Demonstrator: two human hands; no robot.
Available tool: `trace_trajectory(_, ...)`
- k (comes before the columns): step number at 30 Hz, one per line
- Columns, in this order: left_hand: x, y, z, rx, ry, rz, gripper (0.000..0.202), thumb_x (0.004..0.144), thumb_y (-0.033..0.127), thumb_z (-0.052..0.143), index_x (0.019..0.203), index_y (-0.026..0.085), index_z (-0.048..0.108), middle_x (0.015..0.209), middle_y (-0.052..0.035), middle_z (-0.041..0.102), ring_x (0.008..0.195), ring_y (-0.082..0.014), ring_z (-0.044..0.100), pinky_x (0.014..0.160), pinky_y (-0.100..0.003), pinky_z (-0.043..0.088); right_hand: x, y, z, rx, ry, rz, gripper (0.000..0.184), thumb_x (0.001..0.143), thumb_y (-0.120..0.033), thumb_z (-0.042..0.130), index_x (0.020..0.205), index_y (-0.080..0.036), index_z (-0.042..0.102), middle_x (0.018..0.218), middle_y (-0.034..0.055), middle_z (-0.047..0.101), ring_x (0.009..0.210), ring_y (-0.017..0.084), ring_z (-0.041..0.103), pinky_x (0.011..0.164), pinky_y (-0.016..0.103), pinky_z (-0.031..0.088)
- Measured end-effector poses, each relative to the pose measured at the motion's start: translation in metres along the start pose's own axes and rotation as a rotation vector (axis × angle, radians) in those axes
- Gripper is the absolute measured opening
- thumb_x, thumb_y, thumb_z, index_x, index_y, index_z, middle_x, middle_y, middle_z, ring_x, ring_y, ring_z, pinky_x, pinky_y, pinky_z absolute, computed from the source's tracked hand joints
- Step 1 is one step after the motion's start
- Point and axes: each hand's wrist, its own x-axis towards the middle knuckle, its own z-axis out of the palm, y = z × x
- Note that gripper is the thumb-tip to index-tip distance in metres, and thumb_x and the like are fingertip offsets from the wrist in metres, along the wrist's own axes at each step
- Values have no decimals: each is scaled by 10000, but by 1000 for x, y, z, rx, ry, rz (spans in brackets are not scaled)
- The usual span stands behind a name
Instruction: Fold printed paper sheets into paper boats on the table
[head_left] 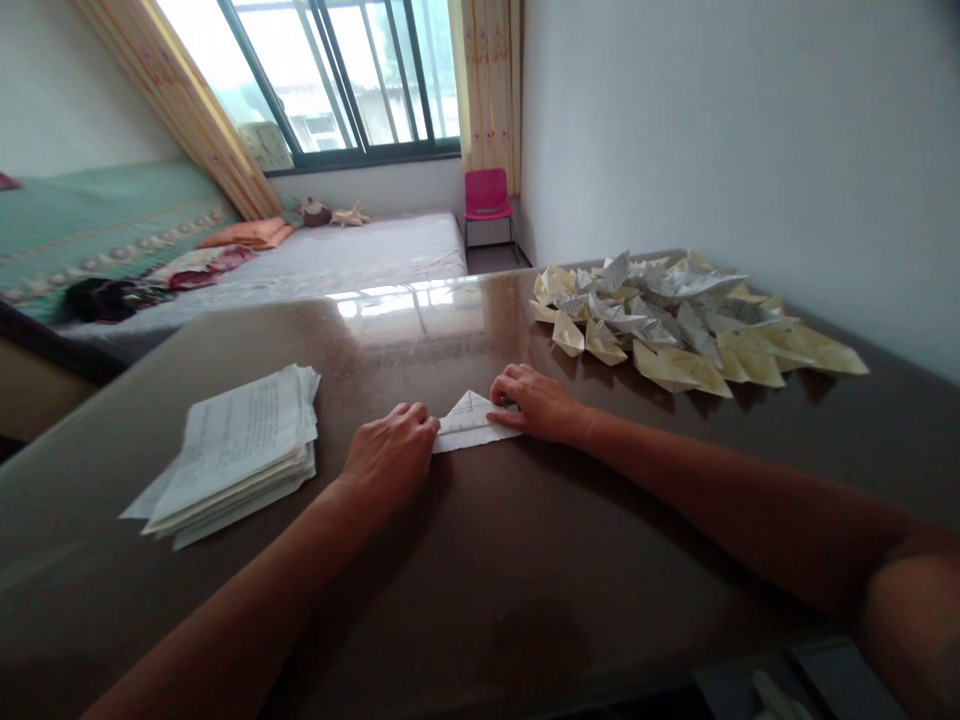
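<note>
A folded sheet of paper (472, 420) lies on the brown table between my hands, its peak pointing away from me and a straight strip along the near edge. At its left end, my left hand (394, 445) has its fingers curled and closed on the paper. My right hand (536, 403) pinches the right end, thumb on top and fingers bent. Printed marks show on the paper's face. Parts of both ends are hidden under my fingers.
Left of my hands lies a stack of printed sheets (240, 430). Many folded paper boats (675, 320), white and yellowish, crowd the table (420, 600) at the right, near the wall. Beyond the table are a bed (375, 245) and a pink chair (487, 195).
</note>
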Motion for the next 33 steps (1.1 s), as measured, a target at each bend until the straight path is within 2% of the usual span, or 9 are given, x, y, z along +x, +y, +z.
trace_trajectory(4, 6, -1, 9, -159, 88, -64, 302, 927, 295, 391, 1163, 245, 573, 1157, -61, 598, 1058, -228, 550, 734, -327, 500, 2, 2, 4, 114, -37, -59, 211, 828, -365, 649, 952, -195, 652, 984, 55, 612, 960, 180, 531, 816, 282, 402)
trace_trajectory(7, 11, -1, 19, -305, 131, 37, 521, 907, 424, 464, 1380, 218, 394, 1337, -77, 517, 1212, -241, 457, 920, -367, 460, 3, 5, 2, 174, -80, -189, 200, 832, -326, 645, 990, -205, 666, 989, 51, 616, 958, 176, 537, 825, 288, 402)
trace_trajectory(9, 13, 0, 23, -374, 109, 128, 637, 859, 478, 538, 1404, 198, 362, 1331, -79, 528, 1228, -249, 439, 975, -374, 422, 3, 6, 1, 211, -109, -284, 184, 847, -305, 627, 1001, -215, 669, 978, 44, 621, 955, 174, 542, 840, 298, 405)
trace_trajectory(12, 15, 5, 22, -425, 70, 147, 621, 817, 502, 588, 1351, 225, 435, 1204, -63, 597, 1141, -245, 502, 928, -357, 432, 4, 6, 2, 290, -132, -384, 184, 845, -266, 629, 1017, -202, 647, 964, 33, 631, 950, 167, 551, 858, 303, 411)
trace_trajectory(17, 17, 14, 12, -486, -41, 15, 515, 735, 563, 644, 1152, 271, 563, 961, 1, 649, 893, -204, 616, 735, -292, 441, 4, 4, 11, 371, -26, -245, 384, 720, -245, 750, 1048, -160, 569, 1012, 47, 598, 848, 145, 566, 771, 279, 459)
trace_trajectory(21, 20, 18, 10, -512, -120, -81, 497, 694, 607, 653, 1042, 260, 575, 813, 27, 664, 768, -191, 630, 614, -264, 386, 4, 3, 15, 418, -16, -231, 447, 717, -233, 754, 1095, -159, 528, 1080, 55, 583, 835, 128, 584, 753, 262, 477)
trace_trajectory(24, 20, 20, 10, -499, -119, -92, 490, 689, 623, 645, 1010, 259, 585, 809, 19, 665, 746, -189, 629, 595, -261, 365, -1, -4, 7, 278, -29, -200, 460, 735, -259, 745, 1125, -159, 522, 1134, 81, 577, 897, 148, 597, 774, 271, 466)
trace_trajectory(28, 18, 20, 11, -491, -91, -75, 443, 703, 619, 636, 953, 256, 584, 827, 17, 663, 753, -188, 629, 587, -259, 363, -11, -17, -10, -79, -115, -84, 401, 786, -471, 669, 1033, -168, 583, 1022, 94, 635, 946, 225, 594, 750, 307, 431)
trace_trajectory(33, 17, 20, 15, -489, -32, -65, 452, 683, 576, 675, 972, 242, 583, 1008, -13, 629, 819, -191, 625, 643, -276, 414, -10, -18, -13, 68, -187, 24, 279, 778, -449, 669, 888, -196, 628, 927, 33, 666, 802, 161, 606, 616, 242, 377)
